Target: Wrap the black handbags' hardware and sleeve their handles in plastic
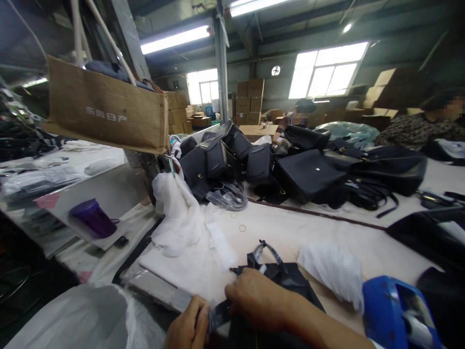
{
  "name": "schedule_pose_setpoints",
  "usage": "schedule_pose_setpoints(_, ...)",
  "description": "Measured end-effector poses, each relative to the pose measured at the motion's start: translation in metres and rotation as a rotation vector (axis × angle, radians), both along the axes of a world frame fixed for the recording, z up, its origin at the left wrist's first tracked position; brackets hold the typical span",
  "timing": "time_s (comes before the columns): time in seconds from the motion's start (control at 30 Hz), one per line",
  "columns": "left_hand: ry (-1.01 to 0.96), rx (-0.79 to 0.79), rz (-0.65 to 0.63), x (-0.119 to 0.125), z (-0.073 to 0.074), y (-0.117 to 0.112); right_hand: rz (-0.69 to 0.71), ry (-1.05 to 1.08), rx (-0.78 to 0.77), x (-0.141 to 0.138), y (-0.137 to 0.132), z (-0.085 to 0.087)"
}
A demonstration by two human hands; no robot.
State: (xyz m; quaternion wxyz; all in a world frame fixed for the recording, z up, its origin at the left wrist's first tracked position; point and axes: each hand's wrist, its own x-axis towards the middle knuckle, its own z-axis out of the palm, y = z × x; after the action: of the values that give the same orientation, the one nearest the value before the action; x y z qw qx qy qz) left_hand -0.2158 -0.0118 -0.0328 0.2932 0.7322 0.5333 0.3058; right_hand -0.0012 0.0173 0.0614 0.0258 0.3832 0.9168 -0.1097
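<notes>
A black bag point(296, 278) lies on the table in front of me, its looped handle partly covered in clear film. My left hand point(189, 324) is low at the bottom edge, fingers pinched on the end of a dark strap point(220, 314) that looks wrapped in clear plastic. Over the bag's near side reaches my right hand point(252, 296), closed round the other end of the same strap. The strap spans the short gap between both hands. My right forearm covers much of the bag.
Black handbags point(308, 177) are heaped across the table's far side. A blue tape dispenser point(397, 310) and white wrapping roll point(332, 271) stand right. A white plastic bag point(83, 320), purple cup point(93, 218) and hanging brown tote point(105, 106) are left. Two people sit beyond.
</notes>
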Motion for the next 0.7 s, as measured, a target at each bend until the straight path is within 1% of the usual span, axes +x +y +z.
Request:
schedule_pose_setpoints(0.1, 0.070, -0.003, -0.068, 0.010, 0.009, 0.002, 0.040, 0.036, 0.014, -0.009, 0.001, -0.006)
schedule_pose_setpoints(0.17, 0.126, -0.001, -0.103, 0.014, 0.014, 0.004, 0.040, 0.084, -0.009, -0.004, 0.003, -0.008)
schedule_pose_setpoints(0.23, 0.164, -0.001, -0.120, 0.015, 0.018, 0.007, 0.031, 0.135, -0.010, 0.008, 0.005, -0.007)
schedule_pose_setpoints(0.33, 0.165, 0.010, -0.107, 0.012, 0.017, 0.011, 0.028, 0.104, 0.076, 0.026, 0.007, -0.008)
schedule_pose_setpoints(0.4, 0.133, 0.027, -0.078, 0.010, 0.014, 0.013, 0.016, 0.049, 0.150, 0.031, 0.006, -0.011)
schedule_pose_setpoints(0.47, 0.097, 0.052, -0.049, 0.010, 0.011, 0.015, -0.008, 0.016, 0.216, 0.030, 0.004, -0.017)
schedule_pose_setpoints(0.53, 0.073, 0.036, -0.044, 0.013, 0.011, 0.015, -0.035, -0.005, 0.278, 0.023, 0.001, -0.024)
schedule_pose_setpoints(0.63, 0.065, -0.074, -0.068, 0.023, 0.013, 0.014, -0.056, -0.034, 0.351, 0.012, -0.004, -0.032)
schedule_pose_setpoints(0.7, 0.069, -0.127, -0.067, 0.030, 0.014, 0.014, -0.060, -0.049, 0.376, 0.010, -0.007, -0.034)
